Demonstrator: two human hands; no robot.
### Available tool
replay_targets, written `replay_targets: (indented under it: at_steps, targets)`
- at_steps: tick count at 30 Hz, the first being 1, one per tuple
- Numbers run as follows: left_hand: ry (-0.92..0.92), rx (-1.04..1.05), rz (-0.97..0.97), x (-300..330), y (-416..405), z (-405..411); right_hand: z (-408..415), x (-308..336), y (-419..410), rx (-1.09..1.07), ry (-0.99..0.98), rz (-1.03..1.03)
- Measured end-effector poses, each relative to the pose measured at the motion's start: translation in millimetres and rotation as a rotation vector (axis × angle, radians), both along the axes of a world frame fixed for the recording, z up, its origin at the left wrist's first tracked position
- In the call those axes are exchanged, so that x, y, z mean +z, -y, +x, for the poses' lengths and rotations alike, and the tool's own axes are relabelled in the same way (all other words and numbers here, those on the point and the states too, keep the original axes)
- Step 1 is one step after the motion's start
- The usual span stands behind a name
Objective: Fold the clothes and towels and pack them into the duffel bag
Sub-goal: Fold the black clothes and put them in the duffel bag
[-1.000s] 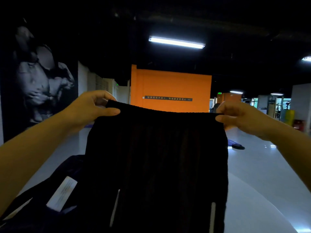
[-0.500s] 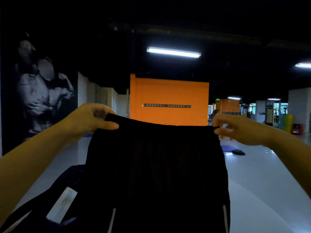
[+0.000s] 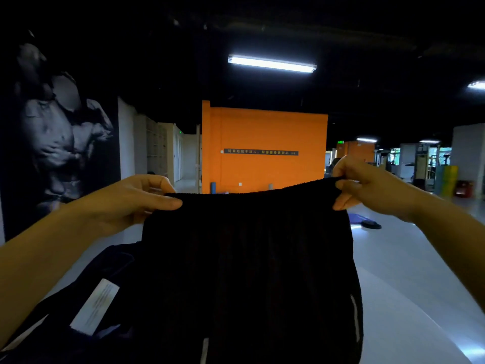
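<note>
Two hands hold a black garment (image 3: pixel 246 271) up in front of the camera by its ribbed waistband. The left hand (image 3: pixel 131 200) pinches the left corner of the band, thumb on the near side and fingers curled behind; the right hand (image 3: pixel 367 185) pinches the right corner the same way, slightly higher, so the band runs at a small tilt. The cloth hangs down flat and wide between them, with pale reflective strips near its lower edge. Low on the left, partly behind the garment, lies another dark piece of cloth (image 3: pixel 110 269) with a white label (image 3: pixel 95 306) showing. A pale desk (image 3: pixel 399 324) surface shows at lower right. Beyond stand an orange wall (image 3: pixel 265 132), a lit ceiling lamp (image 3: pixel 271 63) and a monochrome wall poster (image 3: pixel 60 132).
</note>
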State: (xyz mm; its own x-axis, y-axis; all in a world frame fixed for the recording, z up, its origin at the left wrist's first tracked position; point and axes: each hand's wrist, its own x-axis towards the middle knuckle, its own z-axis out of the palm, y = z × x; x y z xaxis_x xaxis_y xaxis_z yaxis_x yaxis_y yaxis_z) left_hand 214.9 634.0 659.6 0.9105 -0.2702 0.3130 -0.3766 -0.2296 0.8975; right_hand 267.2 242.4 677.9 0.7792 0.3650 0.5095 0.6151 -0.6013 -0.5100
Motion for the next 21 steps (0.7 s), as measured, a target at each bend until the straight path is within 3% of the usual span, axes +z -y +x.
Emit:
replay_targets:
  at_steps: [8,13,19,21]
  targets:
    - [0.383,0.233,0.136,-6,-5,-4,-14,2,0,0.111,0.105,0.055]
    - [0.558,0.423,0.241,-1,8,-18,-21,-2,-2,-0.1,0.354,-0.06]
    - [0.639,0.367,0.242,12,10,-34,-50,6,-1,-0.228,0.568,-0.209]
    - [0.666,0.314,0.199,18,18,-44,-64,13,-3,-0.24,0.617,-0.146]
